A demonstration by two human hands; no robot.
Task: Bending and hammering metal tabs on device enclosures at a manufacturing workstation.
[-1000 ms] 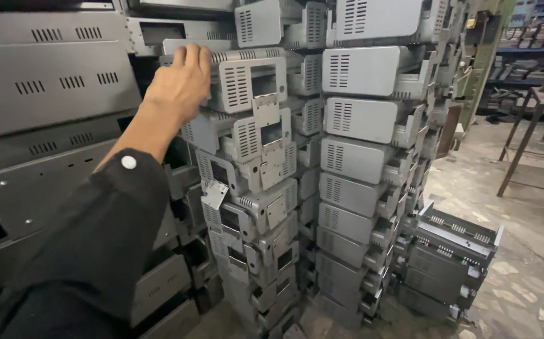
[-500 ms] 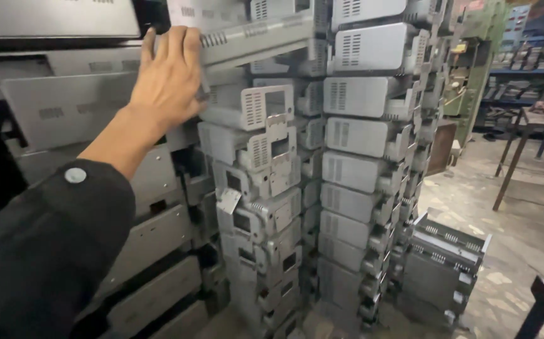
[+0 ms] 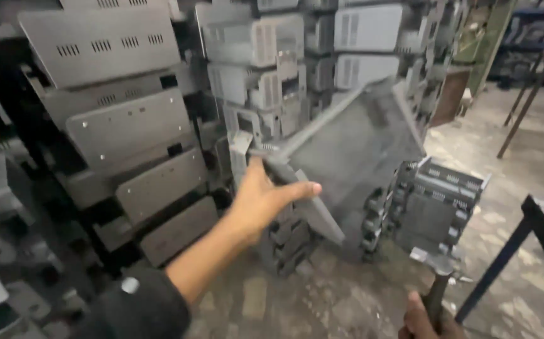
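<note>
My left hand point(image 3: 261, 199) grips the near corner of a grey sheet-metal cover point(image 3: 353, 147), which hangs tilted and motion-blurred in front of the stacks. The black sleeve of that arm shows at the bottom left. At the bottom edge my right hand point(image 3: 424, 320) is closed around the handle of a hammer point(image 3: 434, 271), whose metal head points up. Tall stacks of grey vented metal housings point(image 3: 266, 69) stand right behind the cover.
Flat grey panels point(image 3: 121, 107) lean in layers at the left. A small pile of housings point(image 3: 435, 201) sits on the dusty concrete floor at the right. A dark table frame point(image 3: 539, 229) juts in at the right edge; more table legs stand at the far right.
My left hand has come down from the top of the stack, pulling a grey cover away with it. The view has tilted down, and my right hand with the hammer has come into view.
</note>
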